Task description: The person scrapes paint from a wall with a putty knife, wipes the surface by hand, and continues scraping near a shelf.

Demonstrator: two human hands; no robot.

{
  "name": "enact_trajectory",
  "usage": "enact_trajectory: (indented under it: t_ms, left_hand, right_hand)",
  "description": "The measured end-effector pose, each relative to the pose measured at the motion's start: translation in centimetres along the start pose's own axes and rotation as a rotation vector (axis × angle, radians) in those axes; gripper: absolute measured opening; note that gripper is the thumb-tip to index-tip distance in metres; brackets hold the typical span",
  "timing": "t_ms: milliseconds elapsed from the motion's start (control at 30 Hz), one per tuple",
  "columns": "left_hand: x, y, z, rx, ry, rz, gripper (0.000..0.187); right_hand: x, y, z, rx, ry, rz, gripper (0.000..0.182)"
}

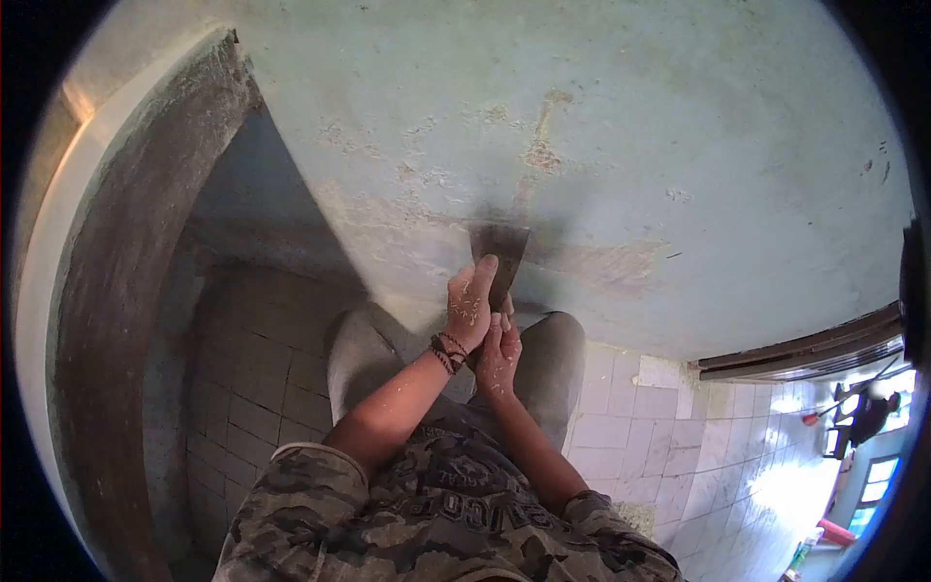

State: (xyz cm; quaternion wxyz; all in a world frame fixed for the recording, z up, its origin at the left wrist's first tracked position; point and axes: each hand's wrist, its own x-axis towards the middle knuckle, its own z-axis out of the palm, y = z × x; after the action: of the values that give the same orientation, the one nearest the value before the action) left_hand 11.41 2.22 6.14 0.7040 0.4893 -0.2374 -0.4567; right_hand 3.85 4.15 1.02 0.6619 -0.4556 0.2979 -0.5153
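Observation:
A wide scraper (510, 244) has its blade edge against the pale green wall (737, 165). My left hand (469, 303) is closed around the scraper, its thumb lying along the lower blade. Just below, my right hand (497, 357) is closed near the handle end, which the fingers mostly hide. Pale flakes cling to both hands and forearms, and a braided bracelet (448, 353) circles my left wrist. Around the blade the wall is patchy, with rough, brownish spots (543, 155) above and a worn patch (616, 264) to the right.
A dark door frame (116, 291) curves up the left side, beside a shadowed opening with a tiled floor (252, 388). Light floor tiles (630, 417) stretch away to the right. Low on the right wall runs a dark wooden edge (805, 344). Windows (878, 480) show at far right.

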Motion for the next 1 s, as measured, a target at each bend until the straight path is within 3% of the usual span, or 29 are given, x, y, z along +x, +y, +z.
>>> enact_trajectory:
  t_ms: [133,333,367,467,533,600,667,733,767,800,867,1000]
  left_hand:
    - [-0.9,2.9,1.3,0.075,-0.002,0.051,0.05]
    - [-0.3,0.1,1.2,0.134,0.065,0.102,0.051]
    - [0.6,0.8,0.5,0.297,-0.048,0.224,0.049]
    - [-0.9,4.8,2.8,0.073,-0.021,0.099,0.048]
    - [-0.9,3.7,2.1,0.094,-0.017,0.12,0.048]
    - [-0.6,1.9,1.1,0.165,-0.039,0.096,0.049]
    - [-0.9,2.9,2.0,0.156,-0.015,0.15,0.049]
    - [-0.5,5.2,3.0,0.153,0.011,0.187,0.049]
    - [-0.3,7.6,3.8,0.147,-0.019,0.205,0.05]
    - [-0.3,8.6,4.0,0.139,-0.048,0.226,0.05]
    - [-0.3,8.3,3.5,0.144,-0.064,0.209,0.05]
    - [1.5,0.1,-0.5,0.257,-0.033,0.289,0.05]
  right_hand:
    - [0.5,-1.0,0.1,0.155,-0.044,0.105,0.041]
    - [0.2,-1.0,-0.3,0.104,-0.057,-0.017,0.034]
    - [0.2,-1.3,-0.3,0.113,-0.076,0.002,0.037]
    - [0.8,-3.5,0.4,0.078,-0.072,0.111,0.031]
    - [0.3,-2.9,0.8,0.147,-0.064,0.102,0.027]
    - [0.2,0.1,0.0,0.188,-0.03,0.045,0.03]
    - [0.4,-1.9,1.1,0.101,-0.016,-0.054,0.027]
    - [1.8,-3.0,1.1,-0.206,0.037,-0.169,0.028]
    - [3.6,-1.7,0.9,-0.583,0.059,-0.559,0.029]
    - [2.7,-3.3,1.4,-0.59,0.051,-0.538,0.029]
    - [1.8,-8.6,3.9,0.12,-0.019,0.077,0.022]
    - [0.1,-2.4,1.4,0.072,-0.052,-0.033,0.032]
